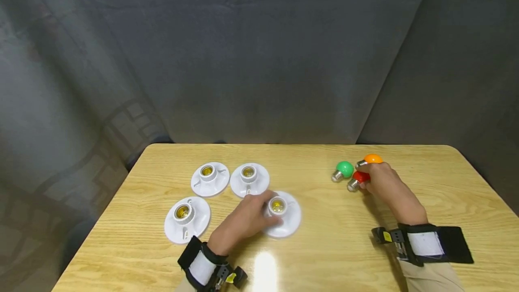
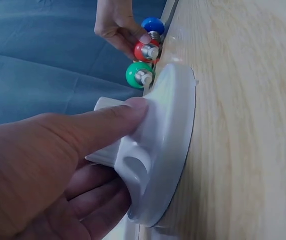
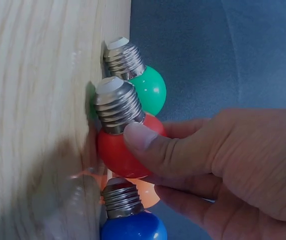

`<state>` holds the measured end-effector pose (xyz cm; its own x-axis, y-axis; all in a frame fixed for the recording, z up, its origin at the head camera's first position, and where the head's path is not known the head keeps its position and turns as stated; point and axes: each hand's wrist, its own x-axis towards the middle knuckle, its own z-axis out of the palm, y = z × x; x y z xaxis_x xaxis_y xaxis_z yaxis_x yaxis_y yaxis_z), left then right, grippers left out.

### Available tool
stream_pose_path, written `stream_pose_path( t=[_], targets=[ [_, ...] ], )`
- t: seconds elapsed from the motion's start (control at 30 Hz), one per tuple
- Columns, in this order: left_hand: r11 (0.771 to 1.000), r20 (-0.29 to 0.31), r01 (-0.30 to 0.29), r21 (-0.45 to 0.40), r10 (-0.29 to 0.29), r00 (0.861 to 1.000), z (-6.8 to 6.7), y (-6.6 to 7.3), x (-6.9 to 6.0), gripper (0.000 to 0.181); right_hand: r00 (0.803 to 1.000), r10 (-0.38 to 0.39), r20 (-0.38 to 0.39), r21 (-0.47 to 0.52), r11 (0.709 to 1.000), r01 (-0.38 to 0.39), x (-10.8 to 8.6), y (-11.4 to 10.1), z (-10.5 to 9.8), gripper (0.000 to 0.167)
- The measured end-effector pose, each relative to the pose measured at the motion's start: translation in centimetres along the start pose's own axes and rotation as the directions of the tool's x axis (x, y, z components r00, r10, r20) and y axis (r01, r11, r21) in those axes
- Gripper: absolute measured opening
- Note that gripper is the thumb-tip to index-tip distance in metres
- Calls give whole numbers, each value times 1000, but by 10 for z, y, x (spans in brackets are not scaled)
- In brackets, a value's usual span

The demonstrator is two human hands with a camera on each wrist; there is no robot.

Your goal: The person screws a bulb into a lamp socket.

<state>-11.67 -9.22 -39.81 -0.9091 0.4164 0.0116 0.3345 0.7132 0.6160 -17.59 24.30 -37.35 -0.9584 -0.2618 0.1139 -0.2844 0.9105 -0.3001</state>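
Head view, left to right: we see three white lamp holders (image 1: 198, 220) on the wooden table (image 1: 324, 247), then the left hand (image 1: 245, 217) gripping a fourth holder (image 1: 289, 215) between thumb and fingers. Further right we log a green bulb (image 1: 345, 168), then a red bulb (image 1: 360, 176) beside it, pinched by the right hand's (image 1: 387, 188) thumb and fingers, with orange (image 1: 373, 158) and blue bulbs (image 3: 135, 227) close by.

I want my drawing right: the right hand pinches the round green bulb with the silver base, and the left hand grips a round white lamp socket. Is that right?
The colour is wrong: the right hand pinches the round red bulb with the silver base, not green, as the right wrist view shows; the left hand grips a round white lamp socket.
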Motion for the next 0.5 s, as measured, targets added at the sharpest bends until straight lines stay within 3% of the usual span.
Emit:
stream_pose_path(
  t=[0.5],
  targets=[
    [990, -40, 41, -135, -47, 998, 5, -11, 1, 47, 1000, 28, 5, 8, 1000, -28, 0, -2, 0, 39]
  ],
)
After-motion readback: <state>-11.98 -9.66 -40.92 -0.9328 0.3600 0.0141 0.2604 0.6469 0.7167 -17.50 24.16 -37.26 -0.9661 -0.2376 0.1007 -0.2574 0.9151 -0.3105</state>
